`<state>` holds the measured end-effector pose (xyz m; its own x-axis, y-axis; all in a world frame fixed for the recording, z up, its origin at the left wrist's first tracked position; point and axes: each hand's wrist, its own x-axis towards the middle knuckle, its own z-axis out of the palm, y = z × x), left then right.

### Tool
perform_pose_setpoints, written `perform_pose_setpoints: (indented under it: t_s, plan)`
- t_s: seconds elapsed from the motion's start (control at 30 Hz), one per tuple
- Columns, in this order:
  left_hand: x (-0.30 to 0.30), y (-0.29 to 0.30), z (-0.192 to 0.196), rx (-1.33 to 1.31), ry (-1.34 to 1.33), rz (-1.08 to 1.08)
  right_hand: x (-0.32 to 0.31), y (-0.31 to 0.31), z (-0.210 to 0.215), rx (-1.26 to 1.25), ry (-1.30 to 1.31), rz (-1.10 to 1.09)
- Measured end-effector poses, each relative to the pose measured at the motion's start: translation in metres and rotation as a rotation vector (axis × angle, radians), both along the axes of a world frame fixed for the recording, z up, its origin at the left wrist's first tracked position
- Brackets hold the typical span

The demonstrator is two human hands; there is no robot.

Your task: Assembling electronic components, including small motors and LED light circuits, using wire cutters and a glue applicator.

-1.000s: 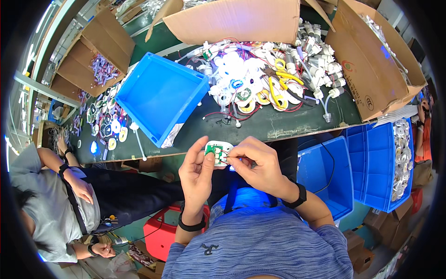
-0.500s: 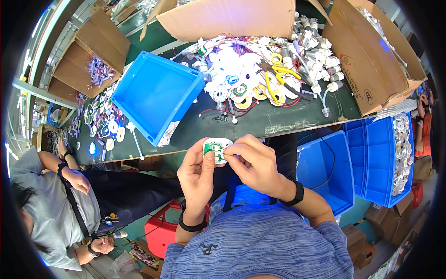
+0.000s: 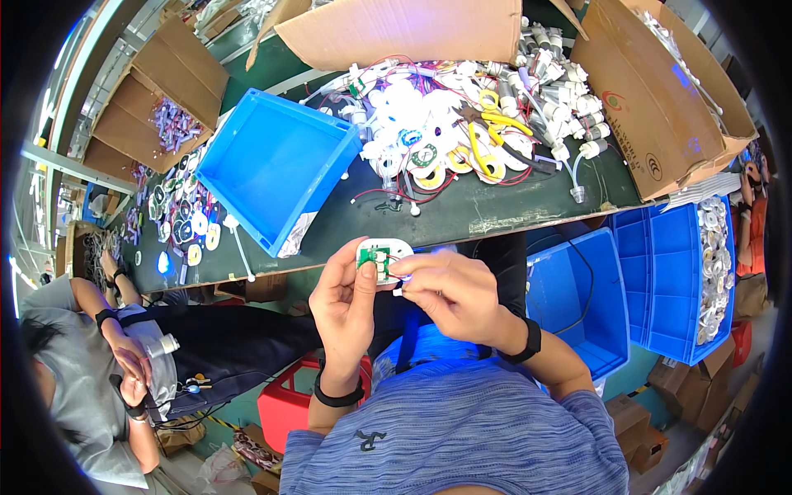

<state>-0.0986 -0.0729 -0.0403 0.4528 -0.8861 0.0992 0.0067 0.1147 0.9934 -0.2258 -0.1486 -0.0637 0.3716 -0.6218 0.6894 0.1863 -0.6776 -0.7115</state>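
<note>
By the near edge of the table (image 3: 462, 221): a small white plate (image 3: 399, 247) with a green board (image 3: 378, 255) is up in the left hand (image 3: 340, 295).
Left hand: its grip pinches the plate, with the thumb over the front.
Right hand (image 3: 452, 292): its grip is bent close by the thin wires (image 3: 391, 261); I cannot tell if it pinches them.
Plate: looks light and stiff; the white rim seems best to hold.
Wires: look soft and easy to tug loose.
Table: its green top shows between the plate and the pile of parts (image 3: 392, 136).
Blue tray (image 3: 268, 165): its corner is near, to the left.
</note>
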Motion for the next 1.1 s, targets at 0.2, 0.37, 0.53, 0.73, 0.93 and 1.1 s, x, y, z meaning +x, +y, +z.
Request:
perform_pose_setpoints:
  t_s: [0.2,0.37,0.53,0.73,0.93,1.1]
  plan:
    - [0.000,-0.006,0.014,-0.024,0.060,0.021,-0.008,0.006,-0.009,-0.472,0.243,-0.192]
    - [-0.005,-0.004,0.021,-0.017,-0.087,0.008,-0.013,0.002,0.009,-0.500,0.177,-0.177]
    - [0.001,-0.008,0.018,0.017,-0.023,-0.048,-0.024,-0.005,0.015,-0.563,0.242,-0.105]
    - [-0.005,-0.005,0.020,-0.008,-0.017,-0.027,-0.019,-0.003,0.028,-0.038,0.094,-0.072]
    - [-0.010,0.000,0.022,-0.004,-0.005,-0.069,-0.007,0.003,0.013,0.040,0.008,-0.100]
    - [-0.016,0.003,0.020,-0.018,-0.023,-0.043,-0.006,0.003,0.009,0.020,-0.019,-0.111]
